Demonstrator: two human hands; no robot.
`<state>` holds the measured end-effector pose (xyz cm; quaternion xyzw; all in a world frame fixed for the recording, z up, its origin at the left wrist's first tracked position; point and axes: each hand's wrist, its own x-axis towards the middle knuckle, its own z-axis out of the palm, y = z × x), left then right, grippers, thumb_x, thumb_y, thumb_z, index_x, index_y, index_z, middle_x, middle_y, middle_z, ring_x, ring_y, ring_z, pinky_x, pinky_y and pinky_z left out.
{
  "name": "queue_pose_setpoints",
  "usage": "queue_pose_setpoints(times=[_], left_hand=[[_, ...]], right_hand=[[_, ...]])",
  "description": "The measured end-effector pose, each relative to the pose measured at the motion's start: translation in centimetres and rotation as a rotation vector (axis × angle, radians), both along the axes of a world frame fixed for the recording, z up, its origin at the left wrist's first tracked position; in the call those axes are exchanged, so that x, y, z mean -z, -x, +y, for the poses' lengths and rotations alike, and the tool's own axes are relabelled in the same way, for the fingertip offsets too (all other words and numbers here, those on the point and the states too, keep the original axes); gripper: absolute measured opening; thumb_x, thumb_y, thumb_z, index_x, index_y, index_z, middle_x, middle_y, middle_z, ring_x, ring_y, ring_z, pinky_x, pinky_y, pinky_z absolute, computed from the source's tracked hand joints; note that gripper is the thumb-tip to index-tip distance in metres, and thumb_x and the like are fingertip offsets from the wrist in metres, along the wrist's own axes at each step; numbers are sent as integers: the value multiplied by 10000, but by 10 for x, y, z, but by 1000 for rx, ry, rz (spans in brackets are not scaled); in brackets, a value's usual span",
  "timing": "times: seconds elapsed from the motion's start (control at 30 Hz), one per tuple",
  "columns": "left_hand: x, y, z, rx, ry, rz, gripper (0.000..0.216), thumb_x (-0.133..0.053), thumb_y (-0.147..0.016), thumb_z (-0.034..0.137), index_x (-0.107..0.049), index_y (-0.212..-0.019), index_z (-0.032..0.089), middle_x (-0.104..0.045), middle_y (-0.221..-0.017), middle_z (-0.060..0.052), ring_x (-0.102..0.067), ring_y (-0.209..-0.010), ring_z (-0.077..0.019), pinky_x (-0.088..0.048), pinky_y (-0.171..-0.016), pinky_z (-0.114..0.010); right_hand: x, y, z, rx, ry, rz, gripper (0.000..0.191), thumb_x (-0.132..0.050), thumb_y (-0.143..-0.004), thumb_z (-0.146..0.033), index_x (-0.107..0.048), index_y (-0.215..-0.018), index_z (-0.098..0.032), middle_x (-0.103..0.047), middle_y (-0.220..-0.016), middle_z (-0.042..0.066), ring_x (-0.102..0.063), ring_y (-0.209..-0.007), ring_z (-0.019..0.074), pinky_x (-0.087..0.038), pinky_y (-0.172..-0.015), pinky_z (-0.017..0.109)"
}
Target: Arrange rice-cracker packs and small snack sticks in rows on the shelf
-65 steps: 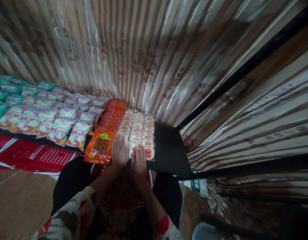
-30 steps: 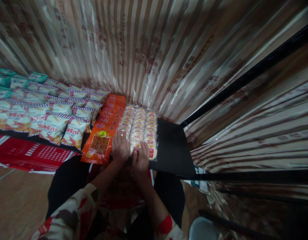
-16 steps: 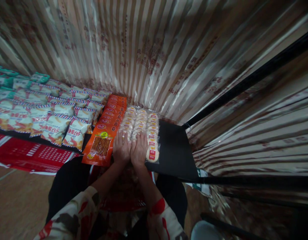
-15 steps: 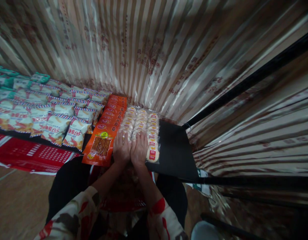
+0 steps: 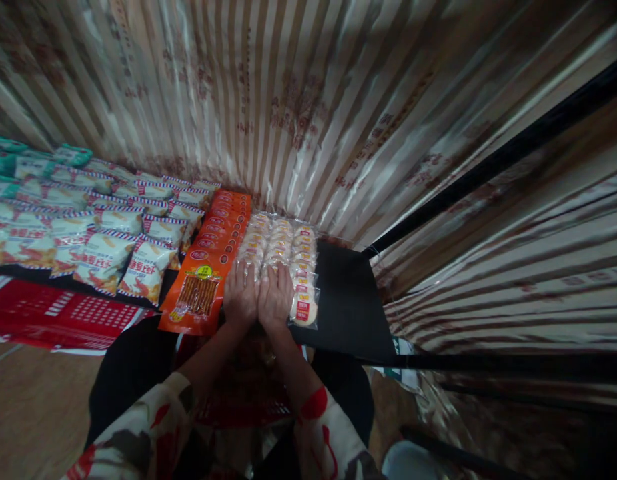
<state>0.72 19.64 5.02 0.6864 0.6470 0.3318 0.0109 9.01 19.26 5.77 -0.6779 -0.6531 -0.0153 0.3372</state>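
My left hand (image 5: 241,297) and my right hand (image 5: 275,298) lie flat side by side, fingers stretched out, on clear packs of pale round rice crackers (image 5: 283,250) stacked in rows on a black shelf (image 5: 345,310). Both palms press on the nearest packs at the shelf's front edge. A row of orange snack packs (image 5: 208,273) lies just left of my left hand. The nearest cracker pack at the right (image 5: 304,308) shows beside my right hand.
White snack bags with red and blue trim (image 5: 103,233) and teal bags (image 5: 71,155) fill the shelf to the left. A striped shiny curtain (image 5: 288,100) hangs behind. A black frame bar (image 5: 488,167) runs up at the right. A red basket (image 5: 58,313) sits below left.
My right hand slid left from the cracker pack's right part until it lay flat against my left hand. The view shifted slightly; the packs stay in place.
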Motion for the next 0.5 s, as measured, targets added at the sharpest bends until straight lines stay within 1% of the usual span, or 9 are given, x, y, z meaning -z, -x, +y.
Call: queue_pose_setpoints(times=[0.1,0.27,0.4,0.5], left_hand=[[-2,0,1,-6,6,11,447,-374,-914,277,-459,-1328,129,-425,-1425,-149,-302,-1365,-308,-361,-1050,-494],[-5,1,0,-3,19,9,442,-381,-914,263,-453,-1341,175,-419,-1437,-112,-289,-1373,-294,-352,-1057,-488],[-4,1,-1,-4,28,10,451,-388,-911,259,-437,-1354,187,-403,-1450,-101,-288,-1373,-287,-338,-1067,-488],[-2,1,0,-5,25,3,455,-388,-912,259,-431,-1360,189,-411,-1444,-105,-309,-1364,-286,-321,-1078,-494]], right_hand=[[-1,0,1,11,7,-1,423,-341,-927,-291,-526,-1272,-131,-447,-1393,149,-339,-1312,275,-303,-1060,493],[-2,1,2,5,0,-5,425,-345,-929,-297,-515,-1284,-138,-441,-1397,148,-326,-1323,279,-307,-1053,493],[-3,2,2,9,19,-15,433,-344,-929,-297,-515,-1281,-113,-443,-1393,161,-320,-1322,281,-303,-1056,490],[-3,2,2,5,11,-12,427,-354,-926,-294,-508,-1289,-129,-435,-1402,150,-315,-1324,276,-304,-1055,488]])
